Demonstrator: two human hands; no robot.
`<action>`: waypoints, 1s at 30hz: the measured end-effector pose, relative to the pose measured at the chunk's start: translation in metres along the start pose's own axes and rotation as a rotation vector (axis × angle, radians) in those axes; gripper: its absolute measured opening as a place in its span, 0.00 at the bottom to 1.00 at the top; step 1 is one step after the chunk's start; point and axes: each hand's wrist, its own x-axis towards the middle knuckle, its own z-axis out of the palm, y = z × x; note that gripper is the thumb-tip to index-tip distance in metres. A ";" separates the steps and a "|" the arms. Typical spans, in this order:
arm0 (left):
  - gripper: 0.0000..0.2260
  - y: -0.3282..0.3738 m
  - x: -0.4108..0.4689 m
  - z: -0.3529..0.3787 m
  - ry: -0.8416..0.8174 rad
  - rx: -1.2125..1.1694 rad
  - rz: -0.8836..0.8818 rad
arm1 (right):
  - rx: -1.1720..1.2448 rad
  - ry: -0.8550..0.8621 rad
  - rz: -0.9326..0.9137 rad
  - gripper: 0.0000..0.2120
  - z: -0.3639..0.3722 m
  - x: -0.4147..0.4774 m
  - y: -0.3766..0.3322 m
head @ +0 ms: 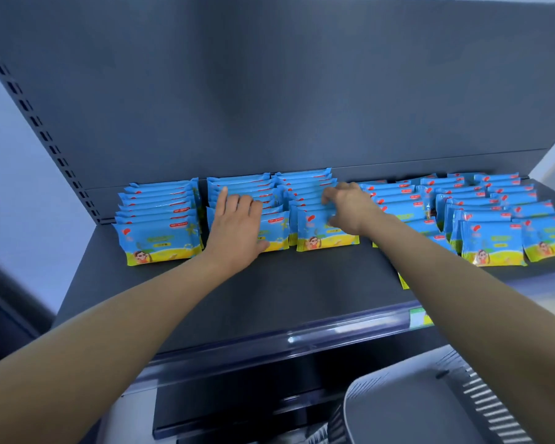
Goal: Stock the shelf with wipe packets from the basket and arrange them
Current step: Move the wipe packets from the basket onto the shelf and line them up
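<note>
Packets (161,232) already line the shelf (269,290) either side of the left hand (237,225), pressed flat, and the right hand (346,209), pinching one; likely only straightening remains.

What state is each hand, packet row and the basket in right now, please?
Left hand: flat, pressing on the second packet row.
Right hand: curled, gripping the third row's front packets.
Leftmost packet row: upright, tidy.
Right-side packets: leaning, uneven.
Basket: below the shelf, no packets visible inside.
</note>
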 end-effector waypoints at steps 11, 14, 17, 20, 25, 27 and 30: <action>0.34 -0.028 -0.015 0.017 -0.017 0.070 -0.036 | -0.281 0.064 -0.007 0.22 0.017 -0.012 -0.006; 0.37 -0.033 -0.009 0.015 -0.035 0.096 -0.128 | -0.268 0.044 -0.007 0.20 0.016 -0.011 -0.005; 0.37 -0.035 -0.003 0.015 -0.055 0.130 -0.145 | -0.217 0.023 -0.017 0.17 0.014 -0.009 -0.001; 0.35 -0.033 0.001 0.018 -0.073 0.107 -0.131 | -0.172 -0.023 -0.051 0.12 0.007 -0.008 0.001; 0.34 -0.029 0.005 0.018 -0.077 0.051 -0.127 | -0.150 -0.137 -0.141 0.12 -0.001 -0.004 -0.005; 0.34 -0.028 0.005 0.017 -0.079 0.037 -0.125 | -0.140 -0.154 -0.178 0.12 -0.002 -0.002 -0.007; 0.35 -0.030 0.004 0.016 -0.071 0.046 -0.118 | -0.118 -0.210 -0.209 0.12 -0.005 -0.001 -0.012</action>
